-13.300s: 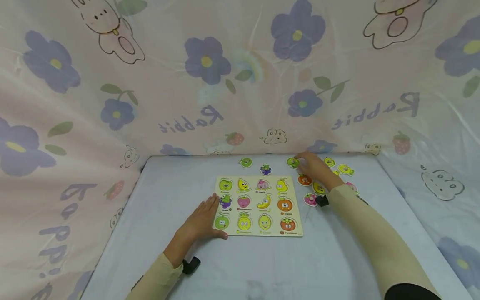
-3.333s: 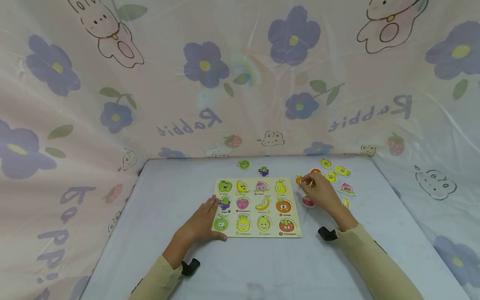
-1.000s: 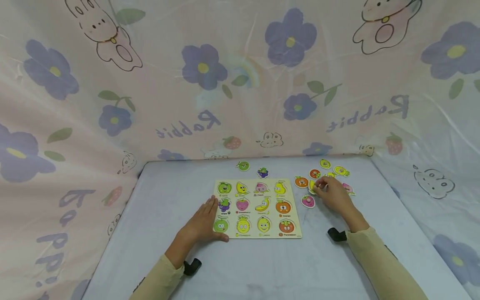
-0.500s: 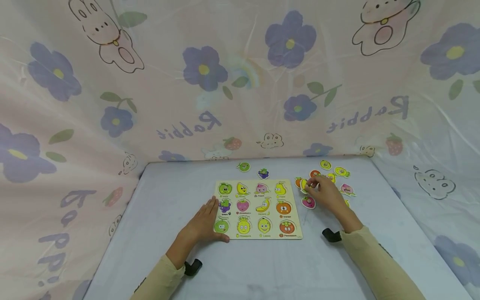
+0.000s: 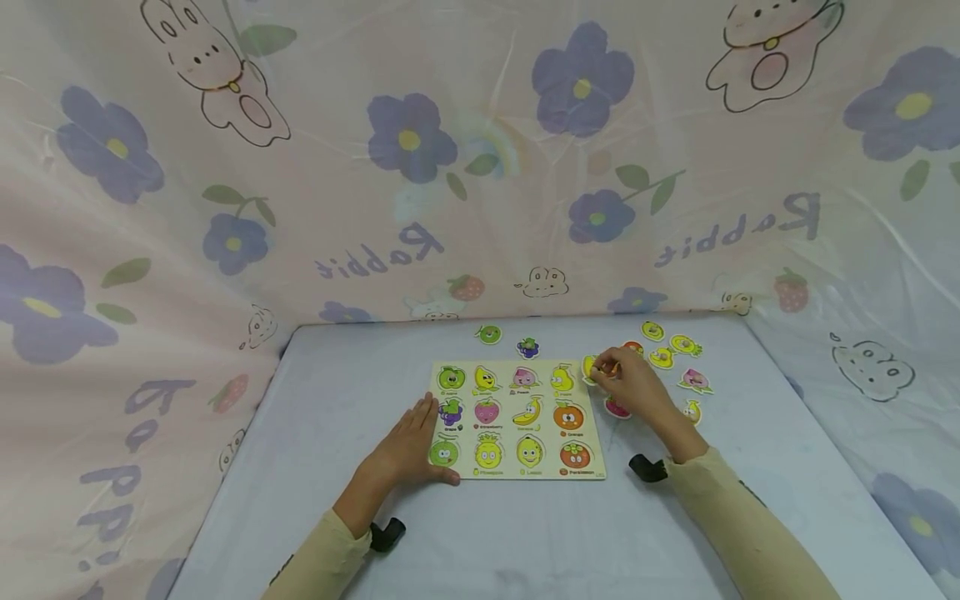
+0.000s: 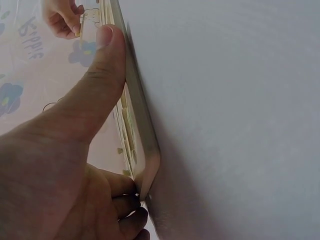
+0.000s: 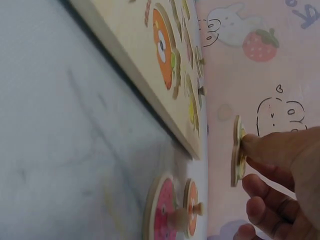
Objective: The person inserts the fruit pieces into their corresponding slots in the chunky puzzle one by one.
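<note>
My right hand [image 5: 637, 387] pinches a yellow fruit puzzle piece [image 5: 589, 369] between thumb and fingers, at the top right corner of a wooden fruit puzzle board [image 5: 551, 454]. In the right wrist view this piece [image 7: 236, 160] is held on edge, raised beyond the board's corner. My left hand [image 5: 405, 446] rests against the board's left side with fingers stretched out, its thumb [image 6: 107, 60] along the near edge. Below the right hand lie a pink strawberry piece [image 5: 617, 408] and an orange piece [image 7: 190, 210] with a peg knob, both partly covered in the head view.
Behind the board are a green piece [image 5: 489, 334] and a grape piece [image 5: 528, 347]. To the right lie a pineapple piece [image 5: 684, 344], a peach piece [image 5: 696, 381], a banana piece [image 5: 692, 411] and several others. A patterned cloth [image 5: 480, 208] hangs behind the white table [image 5: 510, 542].
The right hand has picked up the yellow piece and carried it left to the board's corner. The green piece it touched earliest has left its spot on the table. The left hand stays put.
</note>
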### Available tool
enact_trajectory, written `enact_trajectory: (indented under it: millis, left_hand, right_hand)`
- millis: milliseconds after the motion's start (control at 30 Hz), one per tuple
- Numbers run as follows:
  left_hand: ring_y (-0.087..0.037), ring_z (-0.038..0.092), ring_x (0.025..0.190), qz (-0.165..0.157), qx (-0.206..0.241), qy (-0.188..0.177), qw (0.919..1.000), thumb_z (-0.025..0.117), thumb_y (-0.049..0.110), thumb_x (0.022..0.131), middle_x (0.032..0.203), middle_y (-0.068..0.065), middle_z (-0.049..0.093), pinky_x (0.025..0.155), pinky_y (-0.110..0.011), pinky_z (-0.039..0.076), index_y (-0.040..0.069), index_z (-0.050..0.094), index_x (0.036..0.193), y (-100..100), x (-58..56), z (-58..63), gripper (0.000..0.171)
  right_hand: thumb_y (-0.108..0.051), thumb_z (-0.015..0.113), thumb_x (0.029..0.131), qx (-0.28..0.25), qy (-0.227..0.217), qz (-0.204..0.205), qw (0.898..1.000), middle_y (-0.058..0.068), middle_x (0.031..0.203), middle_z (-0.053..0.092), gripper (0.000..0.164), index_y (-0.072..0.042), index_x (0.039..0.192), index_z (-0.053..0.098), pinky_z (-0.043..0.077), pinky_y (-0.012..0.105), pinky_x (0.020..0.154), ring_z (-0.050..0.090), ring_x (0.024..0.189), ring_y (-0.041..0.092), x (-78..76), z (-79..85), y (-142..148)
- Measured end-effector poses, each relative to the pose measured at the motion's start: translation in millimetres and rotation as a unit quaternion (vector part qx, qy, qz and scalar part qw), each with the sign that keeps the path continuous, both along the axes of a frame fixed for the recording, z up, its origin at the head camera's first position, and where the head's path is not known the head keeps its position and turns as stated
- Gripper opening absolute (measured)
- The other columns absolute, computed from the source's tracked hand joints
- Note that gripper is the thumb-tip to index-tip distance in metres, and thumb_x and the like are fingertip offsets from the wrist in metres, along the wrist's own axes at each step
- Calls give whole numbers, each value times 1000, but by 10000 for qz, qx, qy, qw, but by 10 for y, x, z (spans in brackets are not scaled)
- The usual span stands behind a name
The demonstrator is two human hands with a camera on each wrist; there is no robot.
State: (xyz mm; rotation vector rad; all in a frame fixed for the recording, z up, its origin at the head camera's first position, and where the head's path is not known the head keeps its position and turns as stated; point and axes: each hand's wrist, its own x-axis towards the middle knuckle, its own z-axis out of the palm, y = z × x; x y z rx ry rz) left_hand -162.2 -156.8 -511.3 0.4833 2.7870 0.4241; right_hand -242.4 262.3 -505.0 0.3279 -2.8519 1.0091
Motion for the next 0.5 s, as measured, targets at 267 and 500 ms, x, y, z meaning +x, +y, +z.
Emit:
enact_trajectory:
  millis: [267, 500]
  left_hand:
    - [-39, 17, 165, -6, -33, 51, 10000, 95, 61, 73, 177, -24, 15, 134, -50, 20, -7, 19, 168, -11, -4, -17, 140]
    - [-38, 17, 165, -33, -8, 32, 10000, 94, 62, 73, 177, -24, 15, 134, -50, 20, -7, 19, 168, -10, 2, -22, 140]
  right_hand:
    - [-20, 78, 101, -242, -138, 120, 9995, 7, 102, 64, 17, -8, 111, 72, 48, 37, 76, 55, 89, 24, -22, -15, -221]
    - [-20, 80, 99, -215, -85, 290, 9993, 6, 100, 63, 16, -9, 108, 72, 46, 35, 71, 52, 86, 23, -30, -31, -411]
